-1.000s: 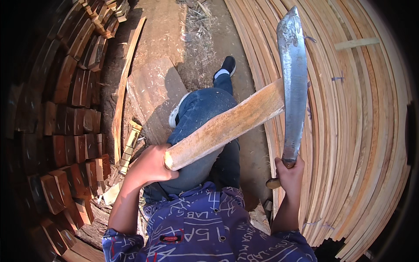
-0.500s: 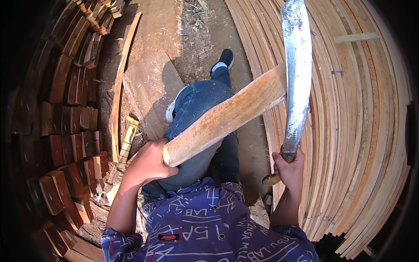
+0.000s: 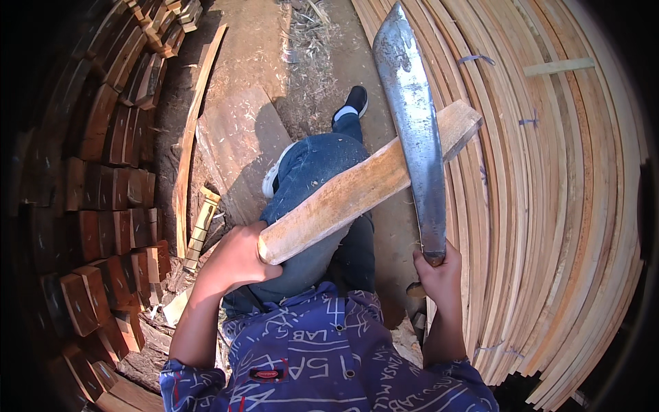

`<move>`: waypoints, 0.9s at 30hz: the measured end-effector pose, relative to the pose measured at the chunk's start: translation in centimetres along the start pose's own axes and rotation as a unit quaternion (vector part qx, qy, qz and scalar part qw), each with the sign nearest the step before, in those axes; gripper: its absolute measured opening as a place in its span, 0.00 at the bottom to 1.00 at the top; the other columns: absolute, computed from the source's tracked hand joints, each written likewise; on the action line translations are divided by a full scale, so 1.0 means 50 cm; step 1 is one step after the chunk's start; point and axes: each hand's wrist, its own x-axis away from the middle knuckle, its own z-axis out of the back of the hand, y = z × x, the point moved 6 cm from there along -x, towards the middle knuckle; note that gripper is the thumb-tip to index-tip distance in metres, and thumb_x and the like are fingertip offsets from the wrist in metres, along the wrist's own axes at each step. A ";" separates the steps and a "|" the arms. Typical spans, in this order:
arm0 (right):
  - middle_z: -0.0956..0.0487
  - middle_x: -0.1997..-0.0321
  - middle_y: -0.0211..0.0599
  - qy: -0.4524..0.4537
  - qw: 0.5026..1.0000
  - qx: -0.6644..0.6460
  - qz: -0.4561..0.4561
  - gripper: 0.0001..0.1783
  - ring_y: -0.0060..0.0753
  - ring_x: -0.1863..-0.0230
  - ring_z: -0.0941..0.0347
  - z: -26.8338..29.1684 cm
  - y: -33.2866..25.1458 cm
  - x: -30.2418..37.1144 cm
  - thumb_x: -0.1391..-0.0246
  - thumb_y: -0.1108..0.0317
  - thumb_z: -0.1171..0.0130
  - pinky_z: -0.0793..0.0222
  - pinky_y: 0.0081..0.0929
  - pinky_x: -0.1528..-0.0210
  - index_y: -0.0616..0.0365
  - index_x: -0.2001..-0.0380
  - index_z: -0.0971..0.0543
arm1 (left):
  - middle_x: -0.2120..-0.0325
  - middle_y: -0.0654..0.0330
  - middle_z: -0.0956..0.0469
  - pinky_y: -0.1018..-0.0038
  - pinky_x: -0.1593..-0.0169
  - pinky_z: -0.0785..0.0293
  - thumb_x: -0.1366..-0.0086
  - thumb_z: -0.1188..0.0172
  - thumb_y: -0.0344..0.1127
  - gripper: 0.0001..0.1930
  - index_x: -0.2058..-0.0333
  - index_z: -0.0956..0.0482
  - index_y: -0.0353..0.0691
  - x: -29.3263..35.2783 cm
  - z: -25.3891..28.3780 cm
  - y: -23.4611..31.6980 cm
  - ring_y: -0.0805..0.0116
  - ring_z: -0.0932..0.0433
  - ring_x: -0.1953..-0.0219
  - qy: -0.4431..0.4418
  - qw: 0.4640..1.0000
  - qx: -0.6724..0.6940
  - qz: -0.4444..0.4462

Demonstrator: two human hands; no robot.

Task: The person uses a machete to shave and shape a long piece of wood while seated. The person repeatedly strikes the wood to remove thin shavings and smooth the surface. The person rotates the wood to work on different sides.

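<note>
My left hand (image 3: pixel 240 254) is closed round the near end of a pale wooden block (image 3: pixel 336 202), a long, thick piece with a wavy upper edge. The block slants up to the right above my thigh. In my right hand (image 3: pixel 439 275) is the handle of a machete (image 3: pixel 417 130), its broad, worn steel blade pointing up and slightly left. The blade crosses over the block near its far end, hiding a strip of it. Whether blade and wood touch I cannot tell. The curved handle end shows below my fingers.
Long planks lie stacked (image 3: pixel 549 192) along my right side. On my left rises a wall of stacked, reddish cut wood blocks (image 3: pixel 103 240). A long thin plank (image 3: pixel 195 137), a bamboo piece (image 3: pixel 201 223) and a flat board (image 3: pixel 240 137) lie on the ground, with wood shavings (image 3: pixel 309 34) ahead.
The machete has swung left, from beside the block's far end to across it, and its tip now leans left. My right hand has moved slightly left and down; my left hand stays almost still.
</note>
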 end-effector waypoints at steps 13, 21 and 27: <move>0.22 0.76 0.25 -0.062 0.992 0.086 0.070 0.06 0.15 0.74 0.28 -0.029 -0.033 -0.017 0.50 0.76 0.37 0.33 0.21 0.72 0.65 0.69 0.24 | 0.71 0.39 0.21 0.65 0.59 0.24 0.66 0.33 0.34 0.27 0.63 0.22 0.26 -0.002 0.003 0.001 0.49 0.18 0.65 -0.018 0.999 0.038 -0.020; 0.21 0.71 0.29 -0.004 1.000 -0.015 0.023 0.13 0.16 0.68 0.26 -0.034 -0.034 -0.020 0.51 0.77 0.36 0.30 0.20 0.65 0.66 0.60 0.22 | 0.72 0.40 0.21 0.66 0.58 0.25 0.65 0.32 0.35 0.26 0.65 0.22 0.26 -0.007 0.002 -0.001 0.48 0.18 0.65 -0.007 1.000 0.017 0.008; 0.21 0.73 0.31 -0.002 0.996 -0.065 -0.063 0.13 0.17 0.70 0.25 -0.013 -0.017 -0.036 0.49 0.77 0.37 0.30 0.18 0.66 0.65 0.59 0.22 | 0.71 0.39 0.21 0.63 0.58 0.25 0.65 0.32 0.36 0.26 0.65 0.22 0.27 -0.003 -0.004 -0.006 0.43 0.19 0.64 -0.012 1.000 -0.001 -0.009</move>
